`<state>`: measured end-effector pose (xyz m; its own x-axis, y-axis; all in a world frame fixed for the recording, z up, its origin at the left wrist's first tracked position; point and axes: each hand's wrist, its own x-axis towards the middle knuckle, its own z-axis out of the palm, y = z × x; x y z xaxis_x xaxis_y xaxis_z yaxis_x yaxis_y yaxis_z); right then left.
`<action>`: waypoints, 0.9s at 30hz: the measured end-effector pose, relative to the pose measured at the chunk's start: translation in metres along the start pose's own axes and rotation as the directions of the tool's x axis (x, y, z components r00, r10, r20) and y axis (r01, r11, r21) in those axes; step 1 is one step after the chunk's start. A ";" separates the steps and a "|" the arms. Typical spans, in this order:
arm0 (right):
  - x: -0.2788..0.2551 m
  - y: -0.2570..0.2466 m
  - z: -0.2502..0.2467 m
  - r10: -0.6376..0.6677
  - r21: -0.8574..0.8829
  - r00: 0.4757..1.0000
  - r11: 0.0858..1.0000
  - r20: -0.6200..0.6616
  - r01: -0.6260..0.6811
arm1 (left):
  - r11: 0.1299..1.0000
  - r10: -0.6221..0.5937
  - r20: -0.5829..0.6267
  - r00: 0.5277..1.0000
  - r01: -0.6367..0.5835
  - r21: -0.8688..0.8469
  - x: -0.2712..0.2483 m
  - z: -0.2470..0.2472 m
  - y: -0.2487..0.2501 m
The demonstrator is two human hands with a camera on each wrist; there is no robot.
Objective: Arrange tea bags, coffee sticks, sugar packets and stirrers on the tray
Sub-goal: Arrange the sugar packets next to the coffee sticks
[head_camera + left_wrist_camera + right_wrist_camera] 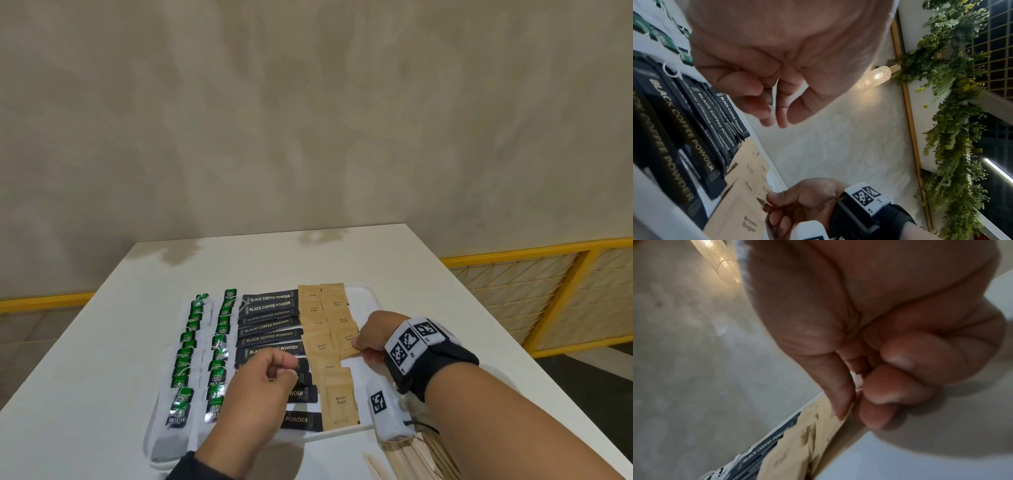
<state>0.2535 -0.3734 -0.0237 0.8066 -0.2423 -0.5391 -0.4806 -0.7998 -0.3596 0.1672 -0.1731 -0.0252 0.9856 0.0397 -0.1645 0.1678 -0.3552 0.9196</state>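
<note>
A white tray (369,306) lies on the table. It carries two columns of green tea bags (186,342), a stack of black coffee sticks (269,325) and two columns of brown sugar packets (322,347). My right hand (358,344) pinches the right edge of one brown sugar packet (346,337) in the right-hand column; the right wrist view shows thumb and fingers on that packet (828,426). My left hand (287,368) hovers over the near coffee sticks (680,129), fingers curled, holding nothing. Wooden stirrers (421,455) lie off the tray under my right forearm.
The white table (411,267) stretches beyond the tray to a beige wall. A yellow-framed railing (548,253) runs behind it on the right. The left wrist view shows a wall lamp (875,76) and hanging plants (951,97).
</note>
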 end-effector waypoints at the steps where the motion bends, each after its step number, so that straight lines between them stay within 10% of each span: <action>1: -0.003 -0.001 -0.001 -0.011 -0.030 1.000 0.999 0.003 0.011 | 1.000 0.002 0.005 1.000 -0.002 0.009 0.000 0.001 0.000; 14: -0.040 0.002 0.007 -0.190 -0.093 0.962 0.973 0.193 0.211 | 0.951 -0.111 0.386 0.916 -0.015 0.309 0.007 0.018 -0.010; 27: -0.045 0.018 0.024 -0.226 0.095 0.961 0.972 0.162 0.213 | 0.936 -0.054 0.444 0.894 -0.109 0.334 0.001 0.022 -0.005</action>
<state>0.2001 -0.3642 -0.0241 0.8280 0.0372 -0.5596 -0.3282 -0.7769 -0.5373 0.1672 -0.1917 -0.0382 0.8626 -0.3602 -0.3553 0.0422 -0.6486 0.7600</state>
